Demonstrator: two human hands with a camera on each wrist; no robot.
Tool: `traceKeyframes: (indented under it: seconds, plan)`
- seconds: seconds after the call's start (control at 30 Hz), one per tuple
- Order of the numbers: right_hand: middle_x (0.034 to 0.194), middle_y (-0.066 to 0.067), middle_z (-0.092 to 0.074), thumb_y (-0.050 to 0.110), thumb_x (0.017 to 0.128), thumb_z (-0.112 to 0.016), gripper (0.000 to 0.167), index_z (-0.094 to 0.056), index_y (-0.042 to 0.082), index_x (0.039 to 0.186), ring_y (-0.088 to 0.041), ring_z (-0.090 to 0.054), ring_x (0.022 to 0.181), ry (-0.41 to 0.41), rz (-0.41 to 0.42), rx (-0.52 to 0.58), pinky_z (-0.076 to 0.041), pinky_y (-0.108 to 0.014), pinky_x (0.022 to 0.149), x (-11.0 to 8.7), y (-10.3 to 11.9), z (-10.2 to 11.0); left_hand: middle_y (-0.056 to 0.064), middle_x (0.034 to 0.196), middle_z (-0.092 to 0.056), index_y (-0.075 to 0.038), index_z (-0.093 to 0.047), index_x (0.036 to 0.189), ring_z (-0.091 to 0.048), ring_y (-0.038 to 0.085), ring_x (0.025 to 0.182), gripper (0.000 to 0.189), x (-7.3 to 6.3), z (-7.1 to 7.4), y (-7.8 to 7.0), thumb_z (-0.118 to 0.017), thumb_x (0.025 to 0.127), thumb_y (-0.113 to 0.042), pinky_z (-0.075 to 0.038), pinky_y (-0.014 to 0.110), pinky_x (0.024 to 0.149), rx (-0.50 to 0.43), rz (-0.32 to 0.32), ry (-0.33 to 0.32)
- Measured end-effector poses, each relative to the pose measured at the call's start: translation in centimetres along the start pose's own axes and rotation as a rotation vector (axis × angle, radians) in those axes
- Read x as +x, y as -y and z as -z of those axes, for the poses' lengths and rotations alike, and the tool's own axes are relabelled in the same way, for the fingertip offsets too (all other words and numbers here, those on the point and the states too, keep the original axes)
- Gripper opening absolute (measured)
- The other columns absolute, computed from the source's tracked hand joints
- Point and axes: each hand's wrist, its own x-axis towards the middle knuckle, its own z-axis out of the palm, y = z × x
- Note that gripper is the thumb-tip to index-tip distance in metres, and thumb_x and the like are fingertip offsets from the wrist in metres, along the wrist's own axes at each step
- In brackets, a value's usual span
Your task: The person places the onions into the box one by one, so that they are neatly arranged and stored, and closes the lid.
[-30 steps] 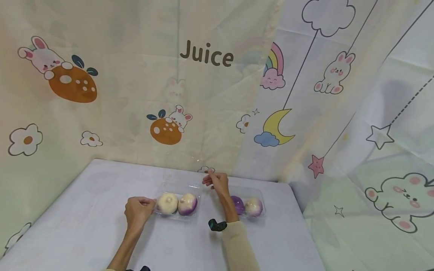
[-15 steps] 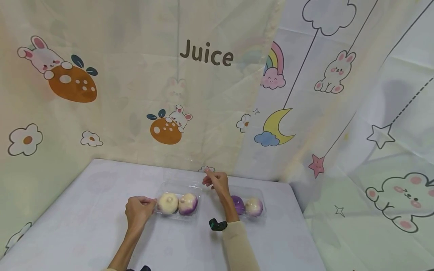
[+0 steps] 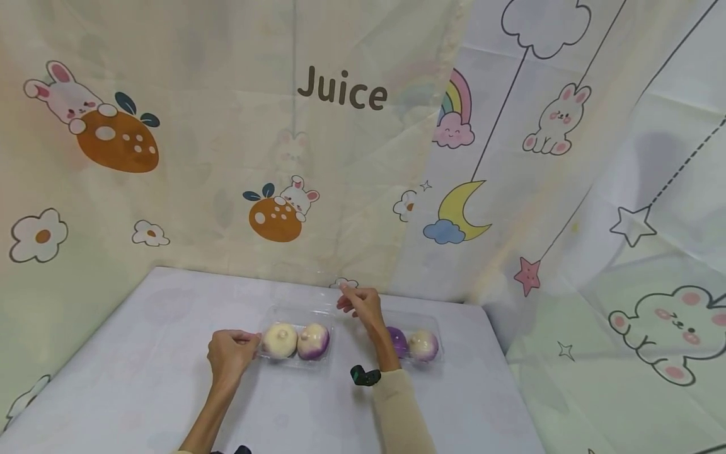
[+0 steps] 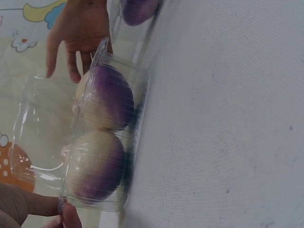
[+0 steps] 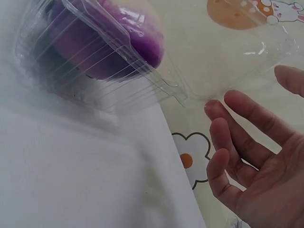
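A clear plastic clamshell box stands on the table with two round white-and-purple turnips in it, the left turnip and the right turnip. Its see-through lid stands raised behind it. My left hand pinches the box's left rim between thumb and finger, seen close in the left wrist view. My right hand is at the box's far right, palm turned toward the lid. In the right wrist view its fingers are spread and gently bent, fingertips right by the lid's edge.
A second clear box sits to the right, partly behind my right forearm, holding a purple turnip and a white-and-purple turnip. The white table ends at a printed curtain at the back.
The raised lid has tipped a little lower. My left hand keeps its pinch on the rim, and my right hand has hardly moved. The head view has shifted slightly.
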Motion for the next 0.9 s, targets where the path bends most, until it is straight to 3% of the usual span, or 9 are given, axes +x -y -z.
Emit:
traceKeyframes:
  seconds: [0.17,0.5,0.7,0.9]
  plan:
    - [0.095,-0.016,-0.084,0.050,0.105,-0.068,0.054,-0.084,0.001,0.093,-0.036,-0.080,0.086,0.059,0.006,-0.020,-0.060,-0.035,0.070,0.0,-0.1,0.5,0.012,0.066,-0.076,0.012,-0.079,0.093,-0.074,0.027,0.057,0.020,0.0,-0.1,0.0,-0.079,0.094,-0.008,-0.051,0.025,0.047,-0.002,0.006,0.006]
    - [0.107,-0.018,-0.084,0.043,0.104,-0.071,0.047,-0.083,-0.002,0.104,-0.036,-0.082,0.091,0.210,0.047,-0.068,-0.065,-0.047,0.081,0.3,0.5,1.5,0.017,0.071,-0.078,0.014,-0.078,0.095,-0.077,0.031,0.060,0.020,0.0,-0.1,-0.1,-0.078,0.095,-0.007,-0.052,0.024,0.047,-0.013,0.009,0.009]
    - [0.104,-0.009,-0.086,0.046,0.101,-0.075,0.043,-0.084,0.003,0.102,-0.028,-0.083,0.089,0.257,0.057,-0.078,-0.064,-0.037,0.079,0.3,0.1,1.9,0.016,0.070,-0.077,0.014,-0.078,0.094,-0.076,0.031,0.059,0.020,-0.1,-0.2,0.0,-0.078,0.094,-0.007,-0.052,0.023,0.046,-0.019,0.001,0.006]
    - [0.104,-0.004,-0.086,0.043,0.099,-0.077,0.041,-0.085,0.003,0.107,-0.022,-0.082,0.089,0.302,0.069,-0.089,-0.062,-0.035,0.079,0.1,0.4,2.3,0.015,0.069,-0.077,0.014,-0.078,0.094,-0.076,0.030,0.059,0.020,-0.1,-0.2,0.1,-0.078,0.094,-0.006,-0.053,0.022,0.047,-0.027,-0.005,0.004]
